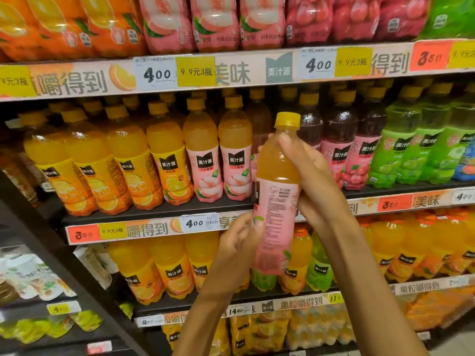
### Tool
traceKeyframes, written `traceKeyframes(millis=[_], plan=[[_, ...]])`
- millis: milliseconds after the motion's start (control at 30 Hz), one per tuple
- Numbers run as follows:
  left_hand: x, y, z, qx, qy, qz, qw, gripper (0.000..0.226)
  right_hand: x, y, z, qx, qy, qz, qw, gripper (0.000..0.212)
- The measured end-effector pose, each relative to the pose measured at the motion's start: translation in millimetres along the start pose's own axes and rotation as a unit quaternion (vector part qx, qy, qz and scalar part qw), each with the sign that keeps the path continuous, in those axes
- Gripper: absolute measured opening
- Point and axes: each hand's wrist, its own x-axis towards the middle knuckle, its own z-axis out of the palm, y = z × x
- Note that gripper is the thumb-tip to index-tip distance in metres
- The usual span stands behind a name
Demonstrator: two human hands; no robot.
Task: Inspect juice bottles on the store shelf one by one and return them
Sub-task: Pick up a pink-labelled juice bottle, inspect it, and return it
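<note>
Before the store shelf (159, 211), a full peach juice bottle (276, 196) is being held upright and clear of the row; likely weighty, slick, slightly yielding. Right hand (312, 183) is curling round its shoulder, left hand (240, 240) pinching the label.

The peach juice bottle (276, 191) stands nearly upright, off the shelf, in front of the middle row. It has a yellow cap, cloudy orange juice in its clear upper half and a pink label wrapped round the lower half, turned so its printed text panel faces the camera.
</note>
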Motion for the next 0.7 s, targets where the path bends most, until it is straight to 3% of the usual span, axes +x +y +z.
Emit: traceKeyframes(millis=[67,167,233,367,567,700], plan=[[1,0,7,0.027,0.039,-0.007,0.999,0.047,-3,-3,3,-0.043,0.006,0.004,0.999,0.035],[-2,-2,11,-0.005,0.058,-0.042,0.997,0.068,-1,-10,5,0.002,-0.003,0.047,0.999,0.038],[-3,-3,7,-0.077,0.024,-0.08,0.994,0.076,2,-9,4,0.04,0.022,0.067,0.997,0.035],[-9,-5,5,-0.164,-0.079,-0.122,0.976,0.072,2,-3,5,0.126,0.019,0.113,0.985,0.055],[-7,2,1,-0.017,0.009,-0.11,0.994,0.074,2,0,1,0.037,0.028,0.063,0.997,0.016],[-10,3,11,0.002,0.042,-0.101,0.994,0.063,-1,3,4,-0.007,0.034,0.063,0.997,0.017]])
